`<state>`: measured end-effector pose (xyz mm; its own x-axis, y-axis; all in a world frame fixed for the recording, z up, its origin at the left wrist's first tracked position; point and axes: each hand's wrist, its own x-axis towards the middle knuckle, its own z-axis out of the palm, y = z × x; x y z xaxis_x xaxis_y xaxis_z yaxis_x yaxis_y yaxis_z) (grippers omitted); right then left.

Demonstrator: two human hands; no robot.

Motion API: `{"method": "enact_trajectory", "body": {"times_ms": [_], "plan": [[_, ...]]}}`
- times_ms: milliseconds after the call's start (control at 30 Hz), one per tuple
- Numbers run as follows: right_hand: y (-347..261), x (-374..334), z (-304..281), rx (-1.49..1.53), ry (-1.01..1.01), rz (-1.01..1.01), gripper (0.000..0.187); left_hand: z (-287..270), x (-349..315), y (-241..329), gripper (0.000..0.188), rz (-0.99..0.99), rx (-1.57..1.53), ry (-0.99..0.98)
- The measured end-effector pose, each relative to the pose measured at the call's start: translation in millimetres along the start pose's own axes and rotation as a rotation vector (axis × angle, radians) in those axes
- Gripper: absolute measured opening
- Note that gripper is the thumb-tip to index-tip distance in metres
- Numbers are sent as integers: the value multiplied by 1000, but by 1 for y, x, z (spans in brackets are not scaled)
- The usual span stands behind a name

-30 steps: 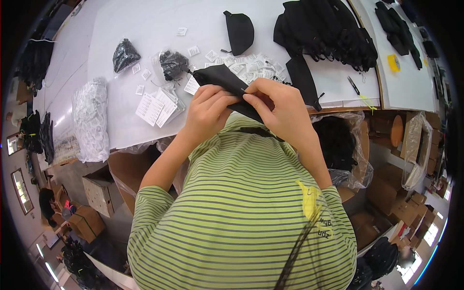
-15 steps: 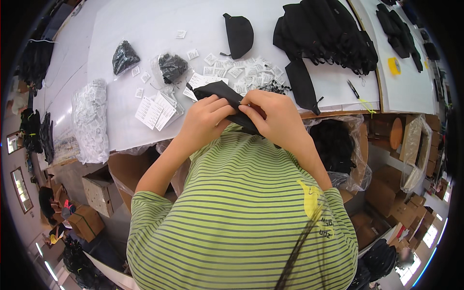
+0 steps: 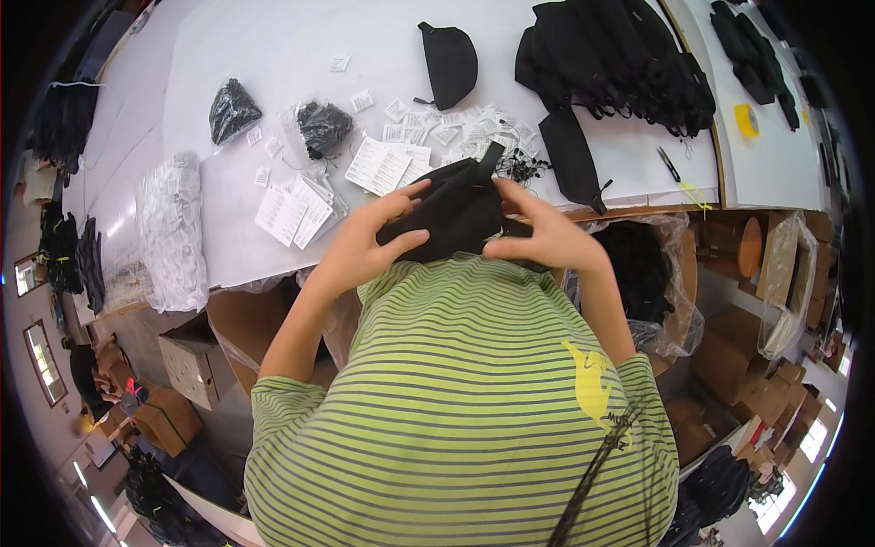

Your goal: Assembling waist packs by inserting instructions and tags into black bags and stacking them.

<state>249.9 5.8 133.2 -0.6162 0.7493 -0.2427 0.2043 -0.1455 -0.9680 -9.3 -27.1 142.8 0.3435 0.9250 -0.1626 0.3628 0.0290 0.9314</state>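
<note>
- Left hand (image 3: 378,228): grasping the black pouch (image 3: 451,214) by its left side, thumb toward the wearer and fingers spread along the far side.
- Right hand (image 3: 540,235): grasping the same piece at its right side, thumb and forefinger set apart.
- Black pouch: between the two hands, in front of the striped shirt (image 3: 456,383) and near the front edge of the worktop (image 3: 283,46); a short strap end projects from its far side.
- Beyond the hands: white printed cards (image 3: 378,166), a heap of small white tags (image 3: 478,128) and loose black cords (image 3: 522,166).
- Left: two clear bags of black items (image 3: 234,111) and a larger bag of white pieces (image 3: 173,237).
- Right: a flat black case (image 3: 570,159), a pile of black pouches (image 3: 611,59) and thread snips (image 3: 668,164).
</note>
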Motion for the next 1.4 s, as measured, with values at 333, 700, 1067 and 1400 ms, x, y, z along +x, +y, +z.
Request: {"method": "enact_trajectory", "body": {"times_ms": [333, 700, 1067, 1400], "plan": [[7, -45, -18, -231, 177, 364, 21, -10, -7, -19, 22, -84, 204, 99], [31, 6, -42, 1357, 218, -461, 47, -4, 7, 9, 18, 36, 254, -116], [85, 71, -13, 1337, 536, -35, 25, 11, 17, 39, 18, 127, 429, -214], [0, 54, -40, -62, 433, -102, 30, 9, 41, 16, 19, 209, 511, -63]]}}
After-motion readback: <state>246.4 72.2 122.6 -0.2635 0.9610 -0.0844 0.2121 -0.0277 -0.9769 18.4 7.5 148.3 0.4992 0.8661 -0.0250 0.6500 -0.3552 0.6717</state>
